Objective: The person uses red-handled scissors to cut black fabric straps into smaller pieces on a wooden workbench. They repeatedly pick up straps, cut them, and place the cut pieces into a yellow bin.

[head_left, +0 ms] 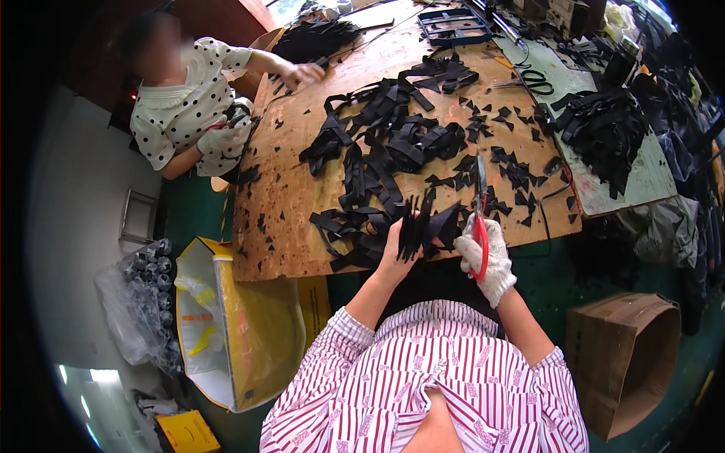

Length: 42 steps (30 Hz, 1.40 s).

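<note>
My bare left hand is closed round a bundle of black fabric strips, several of their ends fanning upward. My right hand, in a white knitted glove, grips a pair of red-handled scissors whose blades point away from me. A wider black piece of fabric spans the gap between my hands, beside the scissors; whether the blades touch it I cannot tell. Just beyond lies a tangled heap of black strips on the wooden table. Small black triangular offcuts are scattered right of the heap.
Across the table's left side a person in a dotted top reaches over the tabletop. Black-handled scissors and a blue crate lie far off. A pale side table bears more black strips. Below stand a yellow bin and a cardboard box.
</note>
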{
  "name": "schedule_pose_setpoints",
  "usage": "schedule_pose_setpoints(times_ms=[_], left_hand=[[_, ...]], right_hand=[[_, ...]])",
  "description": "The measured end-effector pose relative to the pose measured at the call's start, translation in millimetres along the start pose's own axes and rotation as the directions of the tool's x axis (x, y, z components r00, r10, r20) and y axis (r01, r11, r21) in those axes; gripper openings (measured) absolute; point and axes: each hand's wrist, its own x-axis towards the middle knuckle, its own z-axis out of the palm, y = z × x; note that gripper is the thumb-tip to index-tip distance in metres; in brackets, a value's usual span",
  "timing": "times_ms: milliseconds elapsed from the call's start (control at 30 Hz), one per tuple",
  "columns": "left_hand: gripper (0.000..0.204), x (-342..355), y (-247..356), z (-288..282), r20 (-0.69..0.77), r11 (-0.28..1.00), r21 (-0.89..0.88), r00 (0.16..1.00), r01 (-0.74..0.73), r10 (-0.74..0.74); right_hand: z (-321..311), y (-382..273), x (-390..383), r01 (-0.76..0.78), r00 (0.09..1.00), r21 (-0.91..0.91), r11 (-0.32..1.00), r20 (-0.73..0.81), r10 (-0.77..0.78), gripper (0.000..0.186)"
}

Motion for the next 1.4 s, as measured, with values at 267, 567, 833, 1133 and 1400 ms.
schedule_pose_setpoints(times_ms=[267,567,833,1133,1400], left_hand=[[0.024,2,6,21,0.157,0.937,0.350,0.986,0.005,-0.064],[0.025,3,36,30,-0.004,0.900,0.397,0.981,-0.178,0.196],[0.016,27,208,-5,0.029,0.519,0.658,0.708,-0.545,0.706],[0.025,41,271,1,0.214,0.254,0.836,0.714,-0.487,0.666],[0.023,73,267,42,0.401,0.244,0.725,0.682,-0.645,0.612]], right_hand=[[1,16,9,0.191,0.981,0.047,0.981,-0.037,-0.189,0.038],[3,-5,-1,0.053,0.998,0.074,0.996,-0.031,-0.051,0.036],[-27,1,-23,0.140,0.979,0.157,0.978,-0.172,-0.112,0.036],[-43,6,-36,0.205,0.961,0.237,0.950,-0.230,-0.150,0.031],[-73,-1,-34,0.367,0.891,0.233,0.901,-0.365,-0.269,0.022]])
